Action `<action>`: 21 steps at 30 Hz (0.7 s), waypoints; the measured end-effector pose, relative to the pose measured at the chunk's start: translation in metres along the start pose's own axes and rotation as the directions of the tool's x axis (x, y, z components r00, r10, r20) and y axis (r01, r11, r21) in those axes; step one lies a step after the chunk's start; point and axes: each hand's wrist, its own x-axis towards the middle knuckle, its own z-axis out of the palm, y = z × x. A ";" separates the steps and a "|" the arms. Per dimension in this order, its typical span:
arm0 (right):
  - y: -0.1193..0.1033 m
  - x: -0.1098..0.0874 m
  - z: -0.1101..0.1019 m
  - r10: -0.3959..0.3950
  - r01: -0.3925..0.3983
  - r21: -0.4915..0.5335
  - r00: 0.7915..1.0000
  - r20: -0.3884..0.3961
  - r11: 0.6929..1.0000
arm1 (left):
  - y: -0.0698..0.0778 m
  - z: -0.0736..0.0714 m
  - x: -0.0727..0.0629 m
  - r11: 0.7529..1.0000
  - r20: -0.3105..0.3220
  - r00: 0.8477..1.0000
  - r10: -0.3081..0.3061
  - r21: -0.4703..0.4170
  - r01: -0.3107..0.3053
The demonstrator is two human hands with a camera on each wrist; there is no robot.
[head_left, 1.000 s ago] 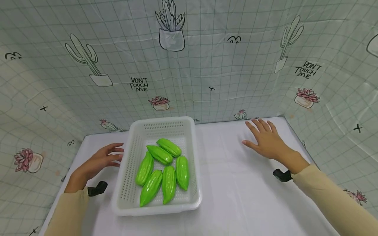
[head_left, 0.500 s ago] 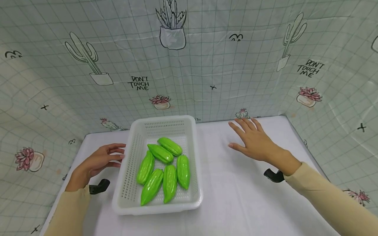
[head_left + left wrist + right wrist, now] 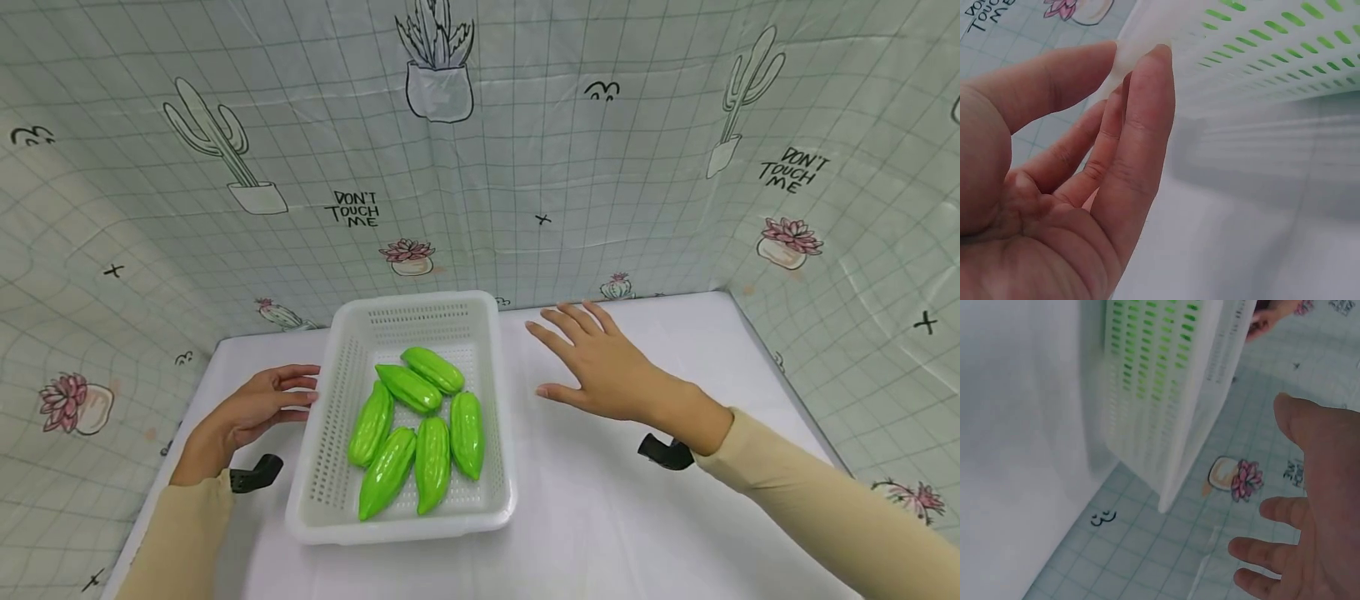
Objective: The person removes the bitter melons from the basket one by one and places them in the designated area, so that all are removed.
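Grid-patterned fabric (image 3: 495, 167) printed with potted cacti and "DON'T TOUCH ME" lettering hangs behind and beside a white-covered worktop (image 3: 592, 525), on whose left half, reaching up to the back edge, sits a white perforated plastic basket (image 3: 397, 531) holding six glossy green ridged gourds (image 3: 432, 465). At the basket's left rim the left hand (image 3: 258, 406) has loosely extended fingers, though contact is hard to tell. The right hand (image 3: 607, 367), empty with fingers spread, hovers between basket and right edge, near the back edge.
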 end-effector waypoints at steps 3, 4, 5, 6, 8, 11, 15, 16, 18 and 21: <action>-0.013 0.007 -0.001 -0.047 0.047 -0.006 0.999 -0.002 0.999 | -0.002 0.000 0.000 1.000 0.001 1.000 0.007 -0.014 -0.007; -0.017 0.010 -0.001 -0.062 0.062 -0.007 0.998 0.000 0.998 | -0.002 0.000 0.000 1.000 0.001 1.000 0.011 -0.018 -0.011; -0.021 0.012 -0.001 -0.075 0.075 -0.007 0.997 0.003 0.997 | -0.003 -0.001 0.000 1.000 0.002 1.000 0.015 -0.021 -0.015; -0.024 0.015 0.000 -0.088 0.088 -0.008 0.996 0.007 0.996 | -0.003 0.000 0.000 0.999 0.001 1.000 0.018 -0.026 -0.018; -0.032 0.020 0.001 -0.108 0.109 -0.011 0.994 0.021 0.994 | -0.004 0.000 0.000 0.999 0.001 1.000 0.026 -0.030 -0.026; -0.042 0.027 0.001 -0.136 0.137 -0.024 0.990 0.047 0.990 | -0.005 0.001 0.001 0.999 -0.001 0.999 0.033 -0.036 -0.033; -0.054 0.037 0.001 -0.155 0.158 -0.037 0.984 0.084 0.987 | -0.007 0.001 0.001 0.999 -0.007 0.999 0.035 -0.037 -0.035; -0.057 0.039 0.001 -0.154 0.158 -0.038 0.983 0.096 0.987 | -0.007 0.001 0.001 0.999 -0.009 0.999 0.034 -0.037 -0.035; -0.062 0.043 0.000 -0.155 0.161 -0.043 0.981 0.112 0.986 | -0.008 0.002 0.001 0.999 -0.013 0.999 0.032 -0.035 -0.033; -0.069 0.049 0.001 -0.156 0.165 -0.051 0.978 0.139 0.985 | -0.008 0.002 0.001 0.999 -0.018 0.999 0.028 -0.038 -0.029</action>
